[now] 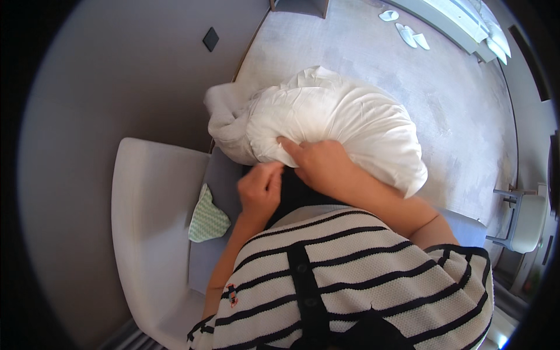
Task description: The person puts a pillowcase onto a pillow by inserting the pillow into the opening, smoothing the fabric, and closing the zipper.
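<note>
A bulky white pillow or cushion (363, 118), its cloth creased and gathered, rests before me across my lap. My right hand (321, 164) presses on its near side, thumb and fingers gripping the gathered white fabric. Close by, to the left, my left hand (262, 188) is curled at the near lower edge of the cloth; its fingers are slightly blurred, and whether they pinch the fabric is hard to see. More bunched white or off-white fabric (225, 124) lies against the cushion's left side. A green and white zigzag-patterned cloth (209, 218) lies on the grey seat left of my left hand.
A light upholstered sofa arm or back (153, 210) stands at the left beside a grey wall (109, 87). White slippers (406, 36) lie on the pale floor (442, 100) near a bed (459, 22). A chair (527, 223) stands at the far right.
</note>
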A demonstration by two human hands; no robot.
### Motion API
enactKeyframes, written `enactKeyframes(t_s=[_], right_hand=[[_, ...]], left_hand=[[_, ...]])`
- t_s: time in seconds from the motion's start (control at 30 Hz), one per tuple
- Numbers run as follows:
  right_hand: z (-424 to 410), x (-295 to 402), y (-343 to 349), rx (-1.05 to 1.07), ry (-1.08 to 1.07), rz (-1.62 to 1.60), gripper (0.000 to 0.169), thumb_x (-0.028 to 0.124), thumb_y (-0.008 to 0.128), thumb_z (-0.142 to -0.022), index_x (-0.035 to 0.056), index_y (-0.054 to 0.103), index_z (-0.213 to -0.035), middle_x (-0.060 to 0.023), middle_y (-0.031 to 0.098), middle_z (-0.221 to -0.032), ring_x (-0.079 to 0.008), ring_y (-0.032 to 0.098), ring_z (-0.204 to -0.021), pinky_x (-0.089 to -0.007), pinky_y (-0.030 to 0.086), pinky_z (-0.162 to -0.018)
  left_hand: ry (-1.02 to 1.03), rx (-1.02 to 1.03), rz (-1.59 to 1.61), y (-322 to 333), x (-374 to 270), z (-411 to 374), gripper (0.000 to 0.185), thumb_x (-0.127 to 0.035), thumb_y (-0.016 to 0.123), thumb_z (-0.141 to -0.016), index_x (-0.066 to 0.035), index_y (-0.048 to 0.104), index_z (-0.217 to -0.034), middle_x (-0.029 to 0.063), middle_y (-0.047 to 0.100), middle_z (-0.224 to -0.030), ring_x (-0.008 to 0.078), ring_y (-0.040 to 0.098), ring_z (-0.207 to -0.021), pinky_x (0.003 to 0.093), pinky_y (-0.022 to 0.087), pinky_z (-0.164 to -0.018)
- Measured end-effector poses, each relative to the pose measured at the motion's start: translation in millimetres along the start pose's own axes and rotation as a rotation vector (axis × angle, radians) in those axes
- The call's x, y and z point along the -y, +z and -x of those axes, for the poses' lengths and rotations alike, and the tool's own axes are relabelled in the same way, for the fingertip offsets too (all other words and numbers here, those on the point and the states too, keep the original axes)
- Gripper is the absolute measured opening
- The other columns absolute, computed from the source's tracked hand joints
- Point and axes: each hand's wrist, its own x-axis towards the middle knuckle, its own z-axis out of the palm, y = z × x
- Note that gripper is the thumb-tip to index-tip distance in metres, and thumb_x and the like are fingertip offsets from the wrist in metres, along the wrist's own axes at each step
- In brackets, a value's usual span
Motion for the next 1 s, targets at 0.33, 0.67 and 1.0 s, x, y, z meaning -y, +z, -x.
enactKeyframes(t_s=[0.33, 0.67, 1.0], right_hand=[[40, -8, 19, 0.177, -0.203, -0.264, 0.057, 0.017, 0.07, -0.077, 0.016, 0.053, -0.131, -0.0084, 0.065, -0.092, -0.0285, 0.064, -0.081, -0.0374, 0.052, -0.071], [-10, -12, 27, 0.175, -0.554, 0.237, 0.076, 0.043, 0.076, -0.068, 0.0231, 0.05, -0.137, -0.0021, 0.027, -0.154, -0.0303, 0.019, -0.143, -0.0618, 0.018, -0.11], [-41, -18, 94, -0.15, -0.405, 0.375, 0.046, 0.02, 0.052, -0.087, 0.0197, 0.055, -0.133, -0.0035, 0.037, -0.149, -0.0296, 0.03, -0.139, -0.0627, 0.021, -0.106]], left_hand=[[-0.421, -0.037, -0.222, -10, 32, 1, 0.026, -0.006, 0.072, -0.078, -0.002, 0.06, -0.101, 0.0095, 0.056, -0.085, 0.0226, 0.06, -0.071, 0.0344, 0.049, -0.066], [-0.515, -0.14, -0.159, 5, 57, 13, 0.034, 0.002, 0.065, -0.078, -0.002, 0.058, -0.111, 0.0084, 0.056, -0.089, 0.0177, 0.058, -0.074, 0.03, 0.049, -0.068], [-0.867, 0.177, 0.895, -23, 59, -19, 0.042, 0.006, 0.043, -0.074, -0.001, 0.049, -0.116, 0.0095, 0.062, -0.079, 0.0083, 0.046, -0.05, 0.0192, 0.035, -0.046]])
